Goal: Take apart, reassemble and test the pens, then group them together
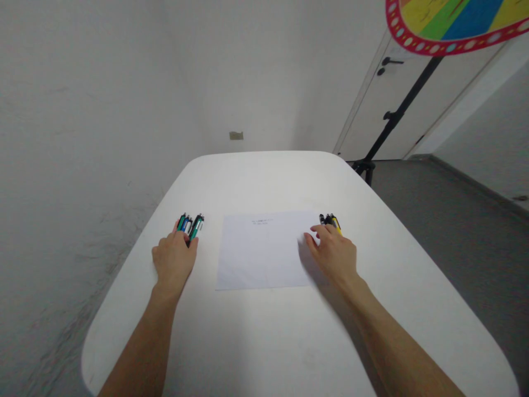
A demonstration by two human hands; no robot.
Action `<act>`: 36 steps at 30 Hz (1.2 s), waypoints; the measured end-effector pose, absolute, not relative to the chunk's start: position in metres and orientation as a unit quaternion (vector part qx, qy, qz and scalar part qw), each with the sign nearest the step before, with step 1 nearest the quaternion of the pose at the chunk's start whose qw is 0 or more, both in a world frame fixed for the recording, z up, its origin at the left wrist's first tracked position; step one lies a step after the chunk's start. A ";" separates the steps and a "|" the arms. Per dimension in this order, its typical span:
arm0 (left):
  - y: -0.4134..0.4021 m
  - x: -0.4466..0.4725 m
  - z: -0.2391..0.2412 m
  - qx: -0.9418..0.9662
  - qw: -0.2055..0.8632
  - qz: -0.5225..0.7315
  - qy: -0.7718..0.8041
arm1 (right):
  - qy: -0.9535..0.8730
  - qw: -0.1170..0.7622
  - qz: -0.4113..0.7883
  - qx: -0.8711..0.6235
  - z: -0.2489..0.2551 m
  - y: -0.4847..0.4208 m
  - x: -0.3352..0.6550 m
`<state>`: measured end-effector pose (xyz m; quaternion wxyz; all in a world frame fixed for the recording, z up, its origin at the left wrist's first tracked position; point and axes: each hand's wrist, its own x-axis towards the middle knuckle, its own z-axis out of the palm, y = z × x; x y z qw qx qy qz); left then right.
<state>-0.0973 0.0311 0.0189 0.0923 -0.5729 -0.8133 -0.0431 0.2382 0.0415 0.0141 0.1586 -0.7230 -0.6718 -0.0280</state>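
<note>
On the left of the white table, my left hand (pixel 173 256) lies around a small group of pens (pixel 194 227) in green, blue and black. Its thumb is at their right side and its fingers are at their left, partly hidden. My right hand (pixel 334 251) hovers at the right edge of a white sheet of paper (pixel 260 256), with thumb and forefinger apart. Just beyond its fingers lie several black and yellow pens (pixel 335 221), partly covered by the hand. Small lines of handwriting stand near the top of the sheet.
The white table (pixel 264 182) has rounded corners and reaches to a grey wall (pixel 248 66) bearing a piece of tape (pixel 236 135). Beyond its right edge, a colourful wheel (pixel 450 25) stands on a black pole (pixel 407 107) before a door (pixel 442 105).
</note>
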 end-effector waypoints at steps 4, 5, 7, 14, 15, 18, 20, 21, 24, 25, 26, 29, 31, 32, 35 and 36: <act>0.033 -0.092 0.018 -0.569 0.086 -0.034 -0.817 | -0.685 0.175 -0.022 -0.707 0.013 0.040 0.235; 0.033 -0.091 0.018 -0.568 0.081 -0.031 -0.819 | -0.688 0.177 -0.021 -0.703 0.012 0.039 0.235; 0.033 -0.090 0.019 -0.565 0.071 -0.025 -0.822 | -0.694 0.181 -0.017 -0.696 0.011 0.039 0.233; 0.033 -0.088 0.022 -0.567 0.096 -0.038 -0.818 | -0.692 0.235 0.017 -0.682 0.010 0.038 0.231; 0.032 -0.086 0.022 -0.571 0.101 -0.056 -0.813 | -0.691 0.256 0.032 -0.676 0.010 0.038 0.230; 0.030 -0.073 0.020 -0.614 0.095 -0.138 -0.771 | -0.682 0.331 0.126 -0.640 0.011 0.037 0.226; 0.026 -0.060 0.018 -0.661 0.067 -0.182 -0.725 | -0.657 0.379 0.237 -0.607 0.012 0.036 0.221; 0.023 -0.052 0.017 -0.686 0.058 -0.192 -0.700 | -0.635 0.398 0.302 -0.589 0.012 0.035 0.217; 0.013 -0.030 0.014 -0.743 0.064 -0.240 -0.622 | -0.541 0.435 0.501 -0.516 0.014 0.029 0.205; 0.010 -0.024 0.013 -0.759 0.064 -0.255 -0.595 | -0.515 0.434 0.554 -0.490 0.014 0.027 0.200; 0.008 -0.018 0.013 -0.777 0.062 -0.265 -0.567 | -0.497 0.429 0.597 -0.462 0.014 0.024 0.196; 0.003 -0.009 0.011 -0.814 0.073 -0.307 -0.487 | -0.456 0.434 0.672 -0.389 0.012 0.017 0.185; 0.003 -0.006 0.010 -0.825 0.079 -0.337 -0.447 | -0.437 0.443 0.692 -0.366 0.009 0.014 0.181; 0.003 -0.006 0.010 -0.827 0.076 -0.349 -0.434 | -0.428 0.445 0.700 -0.360 0.008 0.014 0.179; 0.004 -0.006 0.009 -0.821 0.058 -0.378 -0.425 | -0.379 0.470 0.714 -0.355 0.007 0.015 0.180; 0.004 -0.007 0.009 -0.815 0.053 -0.389 -0.426 | -0.356 0.484 0.715 -0.356 0.008 0.016 0.181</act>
